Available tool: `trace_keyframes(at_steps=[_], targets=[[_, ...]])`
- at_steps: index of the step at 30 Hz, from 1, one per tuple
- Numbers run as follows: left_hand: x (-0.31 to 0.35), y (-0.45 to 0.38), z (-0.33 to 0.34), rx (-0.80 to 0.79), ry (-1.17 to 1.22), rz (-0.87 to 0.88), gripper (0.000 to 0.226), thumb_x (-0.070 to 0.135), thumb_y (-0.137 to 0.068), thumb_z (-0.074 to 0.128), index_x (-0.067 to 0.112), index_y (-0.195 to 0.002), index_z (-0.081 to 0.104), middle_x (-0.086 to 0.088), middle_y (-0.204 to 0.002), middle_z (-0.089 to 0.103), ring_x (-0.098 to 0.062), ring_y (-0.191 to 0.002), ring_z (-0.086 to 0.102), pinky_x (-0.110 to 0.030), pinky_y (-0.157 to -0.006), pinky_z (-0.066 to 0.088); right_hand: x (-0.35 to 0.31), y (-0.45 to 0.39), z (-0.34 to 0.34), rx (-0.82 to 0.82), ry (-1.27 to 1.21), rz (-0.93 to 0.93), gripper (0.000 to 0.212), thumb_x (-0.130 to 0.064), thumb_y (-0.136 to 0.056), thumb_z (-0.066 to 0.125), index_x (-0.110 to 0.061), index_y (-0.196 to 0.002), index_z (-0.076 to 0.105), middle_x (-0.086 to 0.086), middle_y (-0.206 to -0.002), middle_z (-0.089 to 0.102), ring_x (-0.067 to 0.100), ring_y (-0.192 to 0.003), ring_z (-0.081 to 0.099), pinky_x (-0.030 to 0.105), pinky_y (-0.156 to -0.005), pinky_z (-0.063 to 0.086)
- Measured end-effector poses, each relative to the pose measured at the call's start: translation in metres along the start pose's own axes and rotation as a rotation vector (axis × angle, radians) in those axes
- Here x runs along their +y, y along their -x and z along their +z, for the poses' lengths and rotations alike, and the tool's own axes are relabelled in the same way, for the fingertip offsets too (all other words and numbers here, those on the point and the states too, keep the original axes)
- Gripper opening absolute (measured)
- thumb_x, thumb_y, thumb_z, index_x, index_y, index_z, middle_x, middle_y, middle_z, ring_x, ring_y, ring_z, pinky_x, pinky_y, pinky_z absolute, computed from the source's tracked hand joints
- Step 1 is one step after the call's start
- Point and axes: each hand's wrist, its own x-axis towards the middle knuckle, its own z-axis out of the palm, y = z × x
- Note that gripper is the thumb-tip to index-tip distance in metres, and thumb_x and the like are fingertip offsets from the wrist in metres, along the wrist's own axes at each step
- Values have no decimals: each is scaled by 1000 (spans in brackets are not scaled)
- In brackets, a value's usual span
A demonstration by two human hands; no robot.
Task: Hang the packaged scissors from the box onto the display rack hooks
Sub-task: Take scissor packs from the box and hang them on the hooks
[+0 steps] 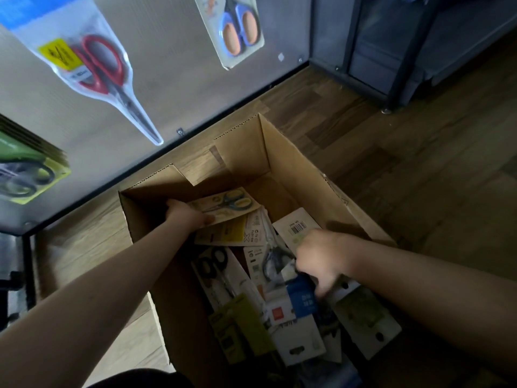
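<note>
Inside box (293, 163), left hand (186, 214) gripping scissors pack (223, 204), right hand (321, 259) blurred

box: open cardboard box (293, 163) on a wooden floor (391, 163), full of carded scissors packs
left hand: left hand (186, 215) at the far left of the box, gripping a yellow-handled scissors pack (226, 204) by its edge
right hand: right hand (321, 256) down among the packs at the right, fingers curled at a blue-labelled pack (303, 299); grip blurred
display: red-handled scissors (98, 65), blue-and-orange scissors (237, 26) and green-carded scissors (25, 175) hang on the grey panel (173, 79) beyond
</note>
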Motion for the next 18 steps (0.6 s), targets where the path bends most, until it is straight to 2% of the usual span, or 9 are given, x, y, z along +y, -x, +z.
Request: trace_keyframes(at_steps=[2,4,6,7,8,10,12,15,18], targets=[[1,3,-2,7,0,10,99,18,-71,81,-2,-142,15,-21,-143,34,-34,-132,36,-40,-106,35,-3,5,3,-39,96,-21,46,-56,-86,55,-11,-90,60,1,-78,53,18,-75,53,37,-78,45],[3,6,-4,16,2,16,97,17,-72,80,-2,-142,15,-21,-141,35,-35,-131,38,-40,-104,36,-7,5,13,-59,123,-22,40,-46,-90,54,-8,-100,62,3,-83,53,24,-87,57,41,-85,44],[4,8,-6,23,8,7,93,17,-73,79,-2,-141,18,-21,-138,39,-35,-127,42,-40,-102,39,-6,6,27,27,190,69,29,-25,-94,50,-3,-110,62,2,-74,46,27,-91,59,34,-74,45],[3,7,-8,24,10,6,90,17,-73,80,-2,-139,21,-21,-135,42,-35,-124,45,-40,-100,42,-10,3,32,33,157,129,26,-17,-93,49,-2,-111,61,1,-70,41,26,-86,58,29,-64,42],[3,6,-9,23,14,7,88,19,-72,81,-1,-137,24,-21,-131,46,-34,-120,50,-40,-99,44,-11,5,29,3,197,114,24,-15,-92,50,-2,-110,60,1,-68,39,23,-79,56,26,-60,39],[3,9,-12,22,17,9,85,20,-69,83,-1,-132,29,-21,-124,53,-34,-112,57,-44,-94,49,-22,10,31,-85,395,-65,23,-21,-94,51,-4,-108,58,4,-72,39,22,-80,52,32,-74,42],[4,12,-14,33,73,4,81,14,-68,83,2,-129,30,-20,-119,54,-34,-104,61,-46,-87,53,-26,10,21,-215,323,-53,27,-31,-94,51,-8,-107,57,5,-76,40,25,-85,50,40,-83,38],[6,19,-16,65,112,12,78,8,-71,81,5,-131,30,-18,-117,52,-34,-99,63,-45,-83,55,-25,21,6,-229,172,51,27,-35,-94,49,-11,-104,58,4,-80,46,21,-81,50,38,-79,38],[10,23,-19,83,110,40,81,9,-70,81,5,-133,29,-17,-118,50,-34,-101,62,-46,-83,55,-23,23,4,-185,156,116,23,-36,-94,48,-14,-91,54,2,-72,42,15,-63,42,35,-69,34]])
